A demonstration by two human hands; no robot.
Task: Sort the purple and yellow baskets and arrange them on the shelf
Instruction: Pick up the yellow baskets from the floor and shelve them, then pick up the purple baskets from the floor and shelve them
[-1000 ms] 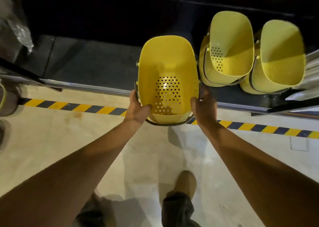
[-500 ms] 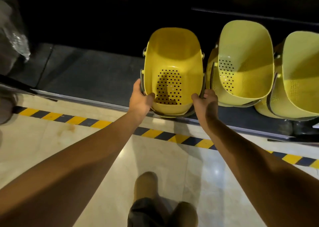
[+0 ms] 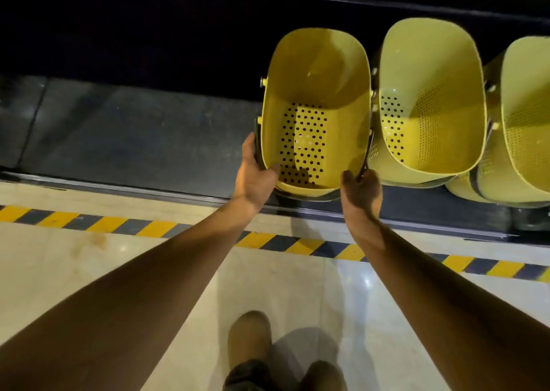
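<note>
Head view: the left grip (image 3: 256,176) clasps the near-left rim of a yellow basket (image 3: 315,72), thumb inside and fingers outside. The right grip (image 3: 361,191) pinches its near-right rim by the dark handle. The basket is at the front of the dark shelf (image 3: 134,135), just beside a stack of yellow baskets (image 3: 431,102) on its right.

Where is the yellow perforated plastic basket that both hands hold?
Head view, right of centre: the yellow basket is at the front edge of the dark shelf between the left hand and right hand, left of the stacked yellow baskets.
</note>
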